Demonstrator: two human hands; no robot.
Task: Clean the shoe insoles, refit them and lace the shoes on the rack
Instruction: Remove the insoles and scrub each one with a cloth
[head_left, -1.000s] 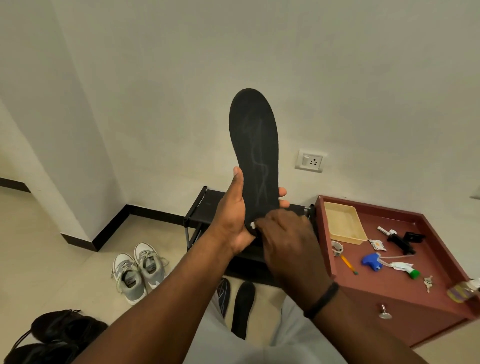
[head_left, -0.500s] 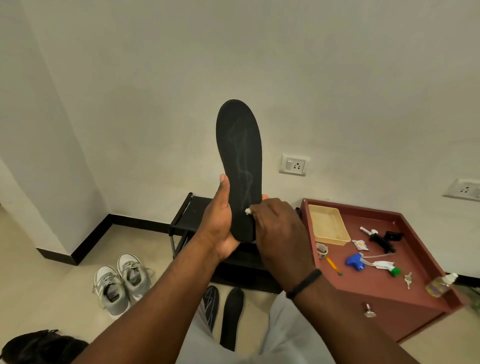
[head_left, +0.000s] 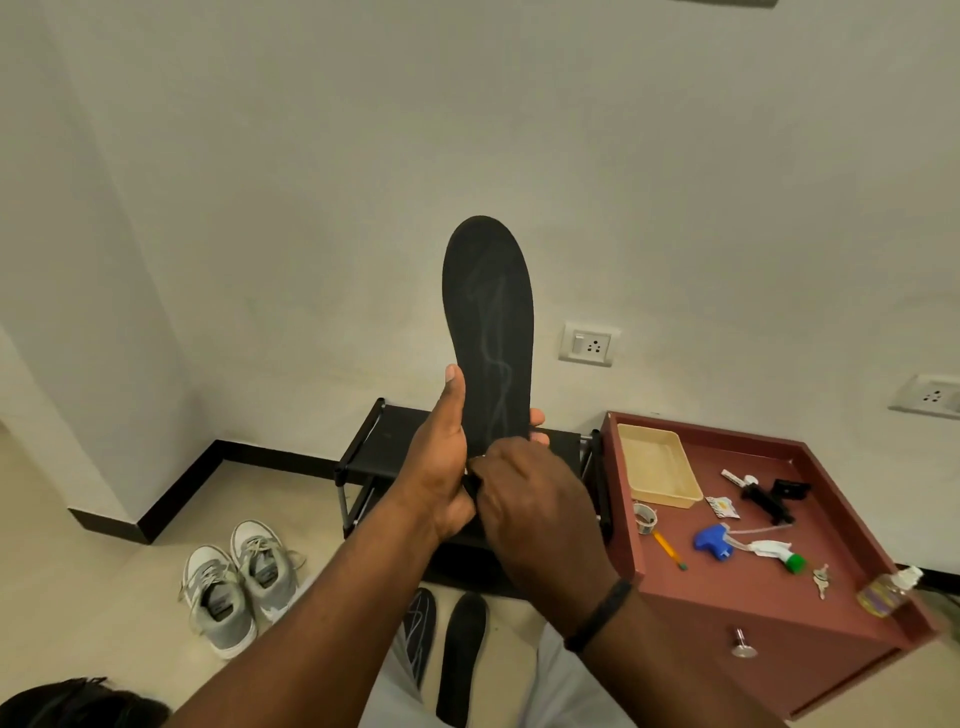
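Observation:
I hold a black insole (head_left: 488, 312) upright in front of the wall, with pale streaks down its face. My left hand (head_left: 436, 467) grips its lower part, thumb along the left edge and fingertips showing at the right edge. My right hand (head_left: 530, 499) lies over the heel with curled fingers and pinches a small white piece, barely visible, against the insole. Behind my hands stands the black shoe rack (head_left: 395, 436), its top shelf bare. Two more black insoles (head_left: 462, 654) lie on the floor below my arms. A pair of grey laced sneakers (head_left: 234, 582) sits on the floor to the left.
A dark red cabinet (head_left: 779, 597) at the right carries a beige tray (head_left: 660, 467), a blue spray head (head_left: 714, 540), a pencil, tape, keys and a small bottle. Black shoes (head_left: 78, 706) show at the bottom left corner. Wall sockets are behind.
My right hand rubbed up the insole's heel and has come back down a little. My left hand keeps the same grip. The view has shifted slightly.

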